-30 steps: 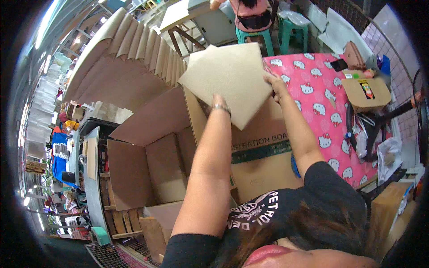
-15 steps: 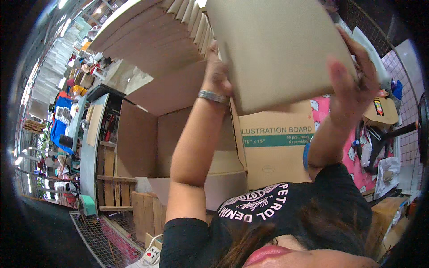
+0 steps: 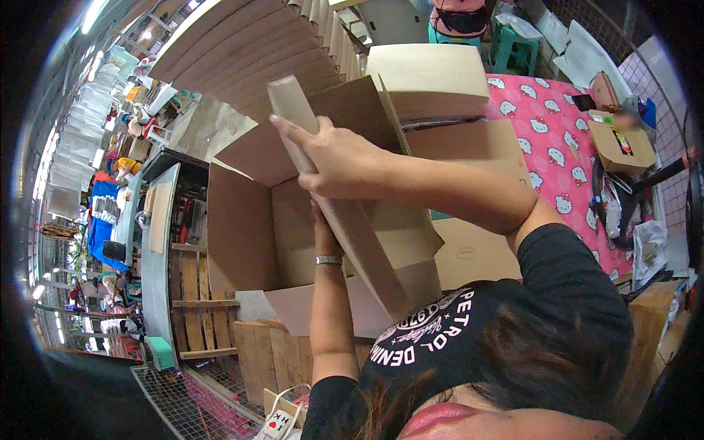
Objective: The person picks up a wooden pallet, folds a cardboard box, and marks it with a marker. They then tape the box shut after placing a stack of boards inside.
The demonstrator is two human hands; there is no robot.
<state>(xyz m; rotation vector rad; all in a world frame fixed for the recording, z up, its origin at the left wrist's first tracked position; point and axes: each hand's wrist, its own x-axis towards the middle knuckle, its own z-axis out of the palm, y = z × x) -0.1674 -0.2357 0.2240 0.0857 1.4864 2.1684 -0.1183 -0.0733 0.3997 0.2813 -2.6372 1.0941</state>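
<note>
A flat brown pack of board point(image 3: 363, 238) stands tilted on edge above an open cardboard box point(image 3: 240, 231). My right hand point(image 3: 343, 160) reaches across from the right and is closed over its upper edge, fingers pointing left. Low on the pack's left side is my left hand point(image 3: 323, 231), mostly hidden; its fingers seem to be behind the pack, with a silver band on the wrist. The box's flaps stand up, and its visible inner walls and floor are bare cardboard. Whether the pack is wrapped or loose sheets, I cannot tell.
Beyond the box rises a tall pile of flattened cardboard point(image 3: 242, 62). A pale block of stacked board point(image 3: 433, 70) sits at the far right of the box. A pink printed cloth point(image 3: 546, 139) covers the right-hand surface, with a small carton point(image 3: 620, 150) on it. Wooden pallets point(image 3: 194, 293) stand left.
The pack has come down and left from high on the right, turning from broad face to edge-on over the box. My right hand has swung left across it; my left hand has lowered.
</note>
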